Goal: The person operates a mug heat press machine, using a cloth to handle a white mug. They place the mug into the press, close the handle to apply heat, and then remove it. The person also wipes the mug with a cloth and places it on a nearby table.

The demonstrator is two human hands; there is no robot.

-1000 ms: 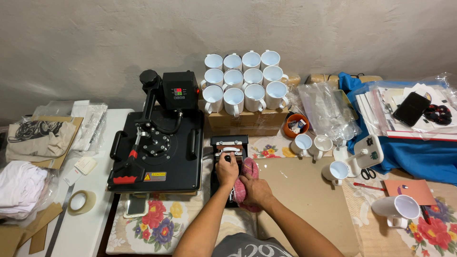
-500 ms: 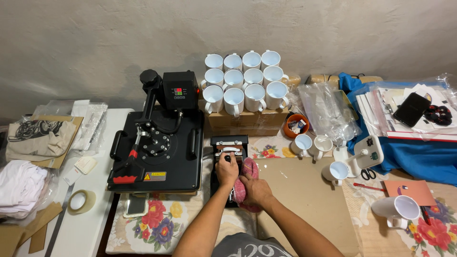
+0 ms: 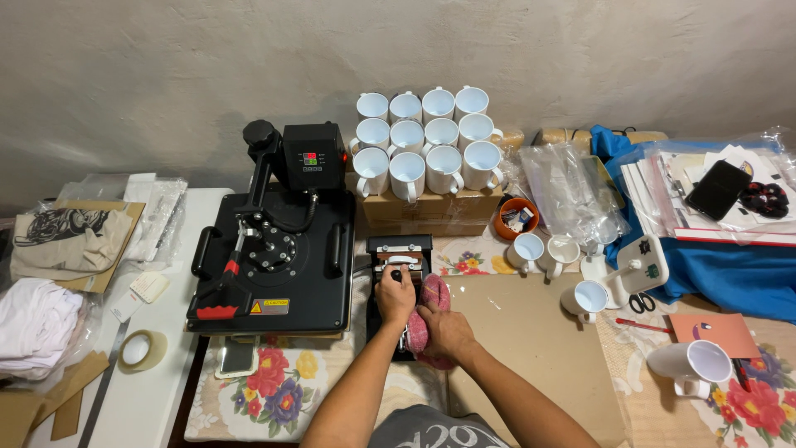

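Mug press [image 3: 399,274], a small black machine, is sitting near the front edge of the bench [image 3: 531,332], just to the right of the big flat heat press [image 3: 274,257]. Both hands are resting on it. The left hand [image 3: 395,297] is closing around the black knob and handle on top of the small press. The right hand [image 3: 444,328] is pressing down on a pink cloth [image 3: 429,319] that is lying against the right side of the small press, with the fingers curled over the cloth.

A flat brown cardboard sheet [image 3: 531,348] is lying on the bench just right of the hands. A flowery cloth [image 3: 274,390] is covering the bench under the big press, near the front edge. A phone [image 3: 237,357] is lying on it, partly under the big press.

Behind the small press, a cardboard box [image 3: 431,211] is sitting toward the back edge, and rows of white mugs [image 3: 427,137] are standing on top of it. A small orange bowl [image 3: 516,218] is sitting beside the box. More white mugs are standing to the right, near scissors [image 3: 638,303]. One white mug [image 3: 692,365] is lying on its side near the right front corner.

A roll of tape [image 3: 137,348] is lying at the left, near folded white cloth [image 3: 37,323]. A blue cloth [image 3: 721,274] is covering the right end.
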